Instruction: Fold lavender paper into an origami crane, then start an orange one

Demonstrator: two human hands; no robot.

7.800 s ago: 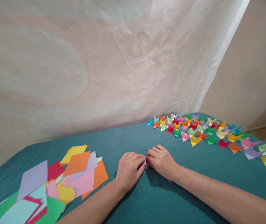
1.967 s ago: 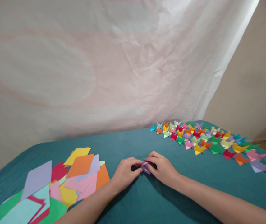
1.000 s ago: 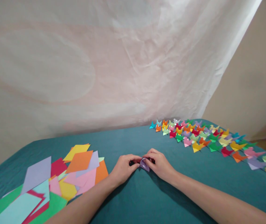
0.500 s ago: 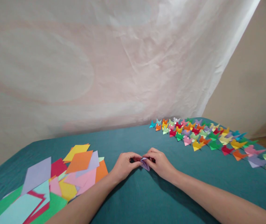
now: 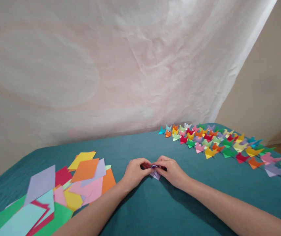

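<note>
Between my two hands is a small folded piece of purple paper (image 5: 156, 175), its lower corner pointing down toward me. My left hand (image 5: 138, 171) pinches its left side with thumb and forefinger. From the other side, my right hand (image 5: 169, 169) grips it, thumb in front and fingers behind the upper edge. The fingertips nearly meet at the top of the paper. They cover much of its upper part, so the folds there are partly hidden.
Loose coloured paper sheets (image 5: 85, 169) lie in an overlapping pile at the left. Rows of folded paper birds (image 5: 211, 152) in many colours stand at the right. A green-blue cloth (image 5: 130, 209) covers the table, and a pale curtain (image 5: 120, 72) hangs behind it.
Both hands keep hold of the purple paper, and their fingertips have shifted slightly closer along its top. The whole view has moved a little.
</note>
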